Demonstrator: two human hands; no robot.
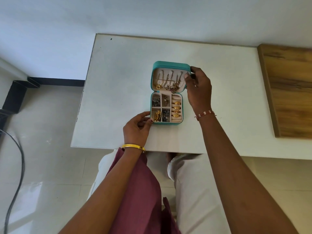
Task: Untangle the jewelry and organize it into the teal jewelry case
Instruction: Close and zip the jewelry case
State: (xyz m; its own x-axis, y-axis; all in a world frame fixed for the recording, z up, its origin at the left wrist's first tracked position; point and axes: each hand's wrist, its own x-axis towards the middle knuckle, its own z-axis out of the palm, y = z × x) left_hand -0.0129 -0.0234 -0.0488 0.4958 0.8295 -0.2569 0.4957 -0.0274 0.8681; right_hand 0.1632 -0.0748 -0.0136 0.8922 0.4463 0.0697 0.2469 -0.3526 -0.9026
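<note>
The teal jewelry case stands open on the white table. Its raised lid holds several gold necklaces hanging on hooks. In the base, gold rings sit in the right-hand roll slots; dark silver pieces, small earrings and a gold piece fill the square compartments. My right hand grips the lid's right edge, thumb on the lining and fingers behind. My left hand holds the base's near-left corner with its fingertips.
A wooden board lies on the table at the right. The table's front edge runs just above my lap. On the tiled floor to the left are a black stand and a dark cable.
</note>
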